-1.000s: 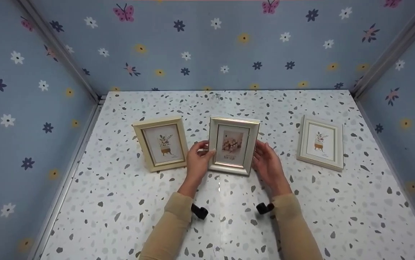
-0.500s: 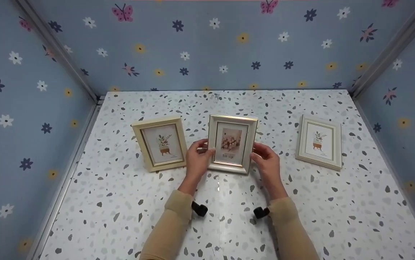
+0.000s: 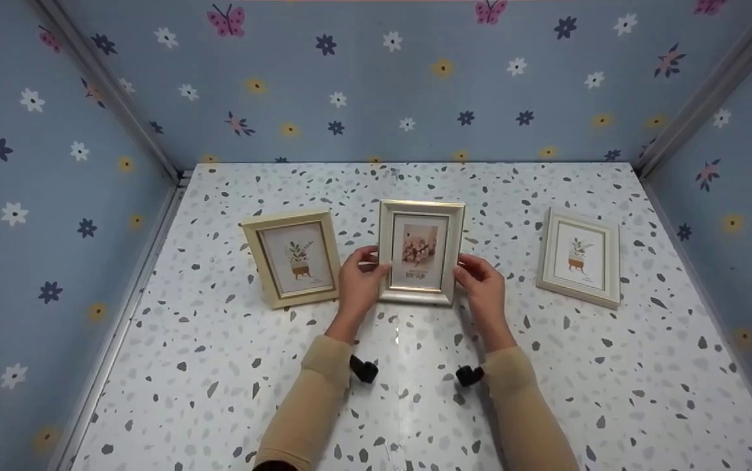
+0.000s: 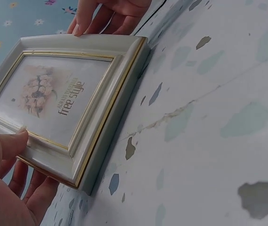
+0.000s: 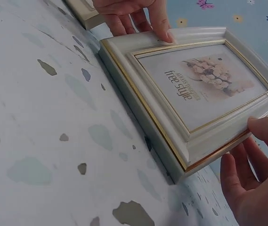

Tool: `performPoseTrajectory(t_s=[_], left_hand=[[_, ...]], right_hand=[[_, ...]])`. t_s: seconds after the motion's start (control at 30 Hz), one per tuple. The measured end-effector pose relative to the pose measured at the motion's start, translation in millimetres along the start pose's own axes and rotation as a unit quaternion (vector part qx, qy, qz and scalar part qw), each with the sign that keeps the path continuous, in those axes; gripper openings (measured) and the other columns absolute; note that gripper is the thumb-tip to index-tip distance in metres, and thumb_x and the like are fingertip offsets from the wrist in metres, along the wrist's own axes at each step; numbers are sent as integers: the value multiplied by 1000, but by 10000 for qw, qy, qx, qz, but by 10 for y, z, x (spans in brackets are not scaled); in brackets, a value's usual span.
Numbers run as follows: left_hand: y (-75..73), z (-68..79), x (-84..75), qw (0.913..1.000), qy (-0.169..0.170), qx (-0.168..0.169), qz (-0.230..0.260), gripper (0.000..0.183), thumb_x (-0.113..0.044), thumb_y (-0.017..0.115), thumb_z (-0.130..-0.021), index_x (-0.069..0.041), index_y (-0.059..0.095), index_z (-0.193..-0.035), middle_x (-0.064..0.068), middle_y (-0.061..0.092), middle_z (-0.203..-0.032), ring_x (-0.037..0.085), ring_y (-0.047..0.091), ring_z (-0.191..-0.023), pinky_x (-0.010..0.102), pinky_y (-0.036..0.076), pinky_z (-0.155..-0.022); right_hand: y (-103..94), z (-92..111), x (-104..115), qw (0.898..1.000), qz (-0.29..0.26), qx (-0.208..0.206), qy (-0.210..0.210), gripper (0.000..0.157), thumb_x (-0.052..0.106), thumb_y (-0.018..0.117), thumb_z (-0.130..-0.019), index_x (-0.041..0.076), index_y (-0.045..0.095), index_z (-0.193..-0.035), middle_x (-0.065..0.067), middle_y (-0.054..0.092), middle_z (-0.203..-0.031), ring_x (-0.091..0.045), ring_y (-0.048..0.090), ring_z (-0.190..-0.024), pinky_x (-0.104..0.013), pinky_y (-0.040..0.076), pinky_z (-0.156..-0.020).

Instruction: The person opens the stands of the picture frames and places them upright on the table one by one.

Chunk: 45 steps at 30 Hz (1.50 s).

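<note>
A white picture frame (image 3: 421,297) with gold edging stands tilted back at the middle of the table, its flower print (image 4: 39,92) facing the person. My left hand (image 3: 359,281) grips its left side, thumb on the front and fingers behind. On the opposite side my right hand (image 3: 482,291) holds the edge in the same way, as the right wrist view shows with the thumb on the frame's face (image 5: 218,155). To the left stands a cream picture frame (image 3: 264,261) with a plant print. A third, off-white picture frame (image 3: 548,261) lies face up at the right.
The speckled white table (image 3: 402,405) runs back to a blue flowered wall (image 3: 362,72). Similar side panels (image 3: 48,248) rise at left and right. A black wrist camera (image 3: 366,371) sits on each sleeve.
The right thumb has come round onto the front of the white picture frame. Both hands have shifted the frame slightly away from the person, and it now faces straighter forward.
</note>
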<state>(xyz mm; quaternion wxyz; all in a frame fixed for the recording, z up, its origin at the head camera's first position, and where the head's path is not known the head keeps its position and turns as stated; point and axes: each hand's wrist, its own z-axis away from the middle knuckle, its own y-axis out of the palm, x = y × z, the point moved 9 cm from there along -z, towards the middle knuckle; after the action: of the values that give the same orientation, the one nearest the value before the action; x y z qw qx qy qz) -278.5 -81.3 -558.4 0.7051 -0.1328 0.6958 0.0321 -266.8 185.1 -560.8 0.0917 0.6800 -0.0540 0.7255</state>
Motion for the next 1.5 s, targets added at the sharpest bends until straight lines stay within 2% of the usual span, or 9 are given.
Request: performPoseTrajectory(t_s=[0.17,0.33,0.6,0.73,0.9,1.17,1.37,1.5], left_hand=[[27,-46,9,10000,-18,42,-2,37,-9,79,-84,-9,67,-119,7,64,-101,21,65,-93,33,53,-83],[48,-123,-2,9999,5,16,-126,37,-11,80,-85,-9,67,-119,6,64,-101,20,65,-93,34,53,-83],[57,-169,0,9999,-17,-143,-60,37,-11,80,-84,-8,67,-119,7,65,-102,21,64,-94,32,53,-83],[34,-110,-7,9997,57,-201,-131,39,-11,78,-86,-9,66,-123,7,66,-107,21,63,-99,33,51,-88],[25,9,-82,9995,257,-27,-188,44,-9,76,-87,-9,63,-129,7,65,-118,23,62,-108,38,49,-94],[24,157,-211,9978,558,211,292,48,-3,75,-87,-7,60,-131,8,62,-127,24,58,-116,37,53,-89],[6,225,-284,9979,587,148,215,36,-6,73,-89,-5,61,-123,8,62,-119,25,58,-109,36,52,-86],[62,255,-335,9973,620,280,263,27,-5,70,-91,-3,61,-117,7,62,-111,23,60,-99,35,50,-80]], right_hand=[[5,-42,-9,9999,62,-100,74,27,5,69,-93,1,68,-120,-15,66,-116,-23,63,-107,-30,53,-91],[-11,-112,-3,9986,477,-222,78,27,10,70,-94,6,70,-121,-12,69,-113,-21,64,-103,-28,53,-86],[34,-193,-4,9972,741,36,-57,34,6,68,-95,7,66,-129,-12,67,-121,-22,62,-110,-28,52,-88],[65,-174,-15,9958,861,294,-113,40,1,65,-94,7,63,-133,-12,64,-127,-23,60,-114,-30,51,-91],[39,-123,-19,9952,867,444,-73,43,2,65,-94,9,61,-136,-9,64,-128,-21,58,-116,-32,50,-94],[-41,-20,62,9953,792,545,-121,42,7,66,-96,9,60,-137,-12,63,-130,-24,57,-120,-30,51,-83],[-147,12,88,9975,510,491,-64,39,4,64,-97,3,60,-136,-12,61,-133,-22,57,-120,-27,49,-93],[-223,30,98,9981,341,507,-35,37,3,60,-99,-1,58,-136,-15,60,-133,-23,59,-119,-28,48,-97]])
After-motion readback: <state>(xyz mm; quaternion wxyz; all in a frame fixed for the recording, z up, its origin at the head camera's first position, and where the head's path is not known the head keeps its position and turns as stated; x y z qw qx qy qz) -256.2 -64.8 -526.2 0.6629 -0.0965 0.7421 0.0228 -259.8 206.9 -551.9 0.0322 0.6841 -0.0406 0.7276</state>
